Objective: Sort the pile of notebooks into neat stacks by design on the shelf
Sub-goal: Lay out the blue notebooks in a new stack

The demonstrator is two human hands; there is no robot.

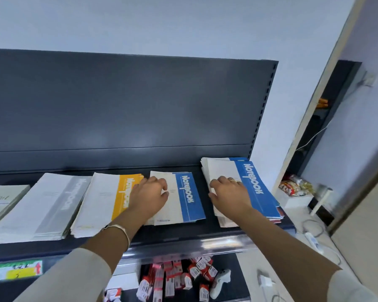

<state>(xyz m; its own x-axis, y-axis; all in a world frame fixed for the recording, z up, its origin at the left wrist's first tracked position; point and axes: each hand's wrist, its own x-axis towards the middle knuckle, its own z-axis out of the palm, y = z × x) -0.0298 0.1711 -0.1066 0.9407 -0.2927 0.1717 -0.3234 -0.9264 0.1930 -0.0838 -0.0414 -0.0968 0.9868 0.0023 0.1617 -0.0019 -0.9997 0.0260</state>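
Dark metal shelf (210,227) carries notebooks in a row: a grey stack (46,203) at left, a yellow stack (105,199), a blue stack (189,199) and a thicker blue pile (258,188) at far right. The left hand (150,192) rests on the blue stack's white half, fingers (159,182) bent; whether they pinch the cover I cannot tell. The right hand (227,190) curls its fingers round the blue pile's left edge.

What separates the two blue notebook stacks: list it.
The right blue stack is thick, its edges fanned untidily; the middle blue stack is thin and squarer. The right blue stack sits at the shelf's end, farther back; the middle blue stack lies beside the yellow stack. Both have white-and-blue covers.
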